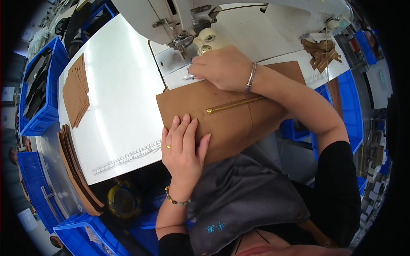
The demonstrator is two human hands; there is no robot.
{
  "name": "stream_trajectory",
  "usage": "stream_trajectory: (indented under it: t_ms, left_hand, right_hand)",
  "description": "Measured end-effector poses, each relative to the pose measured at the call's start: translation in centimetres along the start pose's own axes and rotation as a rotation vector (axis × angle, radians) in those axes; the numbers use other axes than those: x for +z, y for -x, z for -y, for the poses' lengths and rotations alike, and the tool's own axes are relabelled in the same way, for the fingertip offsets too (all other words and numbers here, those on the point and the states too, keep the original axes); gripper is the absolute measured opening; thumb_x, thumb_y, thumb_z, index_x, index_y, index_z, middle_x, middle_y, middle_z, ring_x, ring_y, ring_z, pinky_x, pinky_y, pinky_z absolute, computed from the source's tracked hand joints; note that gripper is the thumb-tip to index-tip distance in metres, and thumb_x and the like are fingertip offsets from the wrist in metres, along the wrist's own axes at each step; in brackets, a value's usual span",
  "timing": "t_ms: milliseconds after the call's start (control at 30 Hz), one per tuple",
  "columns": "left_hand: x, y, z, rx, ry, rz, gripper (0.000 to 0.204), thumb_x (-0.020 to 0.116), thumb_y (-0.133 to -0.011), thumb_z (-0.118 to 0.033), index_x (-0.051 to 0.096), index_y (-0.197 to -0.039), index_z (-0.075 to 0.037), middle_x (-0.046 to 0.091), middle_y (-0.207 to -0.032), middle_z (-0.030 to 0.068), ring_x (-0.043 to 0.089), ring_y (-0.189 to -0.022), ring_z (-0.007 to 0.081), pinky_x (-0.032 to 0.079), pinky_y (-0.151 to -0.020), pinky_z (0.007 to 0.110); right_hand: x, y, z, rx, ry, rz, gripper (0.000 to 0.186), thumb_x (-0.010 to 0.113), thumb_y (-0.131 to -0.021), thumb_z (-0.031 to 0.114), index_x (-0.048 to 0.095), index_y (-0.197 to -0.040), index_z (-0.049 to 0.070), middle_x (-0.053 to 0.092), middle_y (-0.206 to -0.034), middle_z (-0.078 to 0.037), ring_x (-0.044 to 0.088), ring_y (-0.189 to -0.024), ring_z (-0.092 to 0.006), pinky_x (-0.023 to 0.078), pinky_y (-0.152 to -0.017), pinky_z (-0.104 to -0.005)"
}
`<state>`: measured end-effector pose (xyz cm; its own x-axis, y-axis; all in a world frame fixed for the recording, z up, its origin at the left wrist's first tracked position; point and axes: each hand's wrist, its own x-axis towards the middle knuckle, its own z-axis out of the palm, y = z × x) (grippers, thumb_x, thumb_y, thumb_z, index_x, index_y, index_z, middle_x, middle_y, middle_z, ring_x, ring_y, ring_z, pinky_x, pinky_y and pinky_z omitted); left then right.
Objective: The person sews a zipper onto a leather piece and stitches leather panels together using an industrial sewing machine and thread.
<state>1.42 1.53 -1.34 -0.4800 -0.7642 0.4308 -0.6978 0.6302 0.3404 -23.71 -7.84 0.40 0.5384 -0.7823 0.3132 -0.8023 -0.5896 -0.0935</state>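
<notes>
Partly hidden by the right forearm (294, 94), a brown leather-like panel (226, 132) lies under the left hand (183, 149), fingers spread; the right hand (223, 69), fingers curled, holds a half-covered silver tool (188, 77).

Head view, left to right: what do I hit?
Blue bin of dark pieces → fanned stack of brown pieces → left hand → silver bracelet → heap of brown scraps.

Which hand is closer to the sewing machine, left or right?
Right. The right hand is just in front of the sewing machine; the left hand is farther away, resting on the brown panel.
</notes>
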Motion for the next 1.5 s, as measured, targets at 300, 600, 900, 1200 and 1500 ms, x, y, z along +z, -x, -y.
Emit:
stream_trajectory:
  t_ms: [300, 600, 900, 1200, 1500]
  left_hand:
    - [-0.4, 1.3, 0.5, 0.008, -0.020, 0.006, 0.039, 0.076, -0.093, -0.026, 0.070, -0.126, -0.007, 0.069, -0.133, 0.0112, 0.061, -0.130, 0.0344, 0.041, -0.114, 0.052]
    - [0.9, 1.6, 1.0, 0.086, -0.114, -0.107, 0.034, 0.069, -0.096, -0.023, 0.071, -0.125, -0.006, 0.070, -0.131, 0.0114, 0.063, -0.127, 0.0333, 0.043, -0.112, 0.050]
    - [1.9, 2.1, 1.7, 0.119, -0.220, -0.183, 0.037, 0.060, -0.098, -0.032, 0.073, -0.122, -0.008, 0.073, -0.126, 0.0101, 0.066, -0.123, 0.0307, 0.043, -0.109, 0.046]
    - [1.9, 2.1, 1.7, 0.123, -0.242, -0.196, 0.038, 0.058, -0.098, -0.033, 0.074, -0.120, -0.007, 0.075, -0.124, 0.0101, 0.068, -0.121, 0.0300, 0.044, -0.107, 0.044]
    - [1.7, 2.1, 1.6, 0.113, -0.227, -0.184, 0.037, 0.060, -0.098, -0.032, 0.074, -0.120, -0.007, 0.074, -0.124, 0.0100, 0.067, -0.121, 0.0299, 0.044, -0.108, 0.044]
  right_hand:
    - [-6.5, 12.2, -7.7, 0.346, 0.286, -0.082, 0.031, 0.064, -0.097, 0.022, 0.065, -0.127, 0.012, 0.069, -0.114, -0.007, 0.067, -0.104, -0.0308, 0.055, -0.088, -0.0422]
    - [-3.0, 8.1, 5.4, -0.152, -0.352, -0.003, 0.059, 0.070, -0.095, 0.030, 0.055, -0.147, 0.009, 0.053, -0.154, -0.011, 0.050, -0.142, -0.0302, 0.043, -0.114, -0.0473]
    - [-8.0, 12.0, -2.7, 0.447, 0.100, -0.458, 0.027, 0.070, -0.094, 0.018, 0.071, -0.119, 0.007, 0.066, -0.133, -0.014, 0.064, -0.119, -0.0321, 0.053, -0.097, -0.0397]
    - [-5.4, 7.6, 1.3, 0.265, -0.229, -0.287, 0.010, 0.074, -0.088, 0.015, 0.067, -0.089, 0.008, 0.063, -0.092, -0.007, 0.062, -0.089, -0.0283, 0.052, -0.079, -0.0409]
    - [-0.8, 2.8, 3.9, 0.287, -0.387, -0.132, 0.018, 0.072, -0.090, 0.019, 0.059, -0.085, 0.008, 0.059, -0.090, -0.007, 0.060, -0.087, -0.0297, 0.049, -0.078, -0.0407]
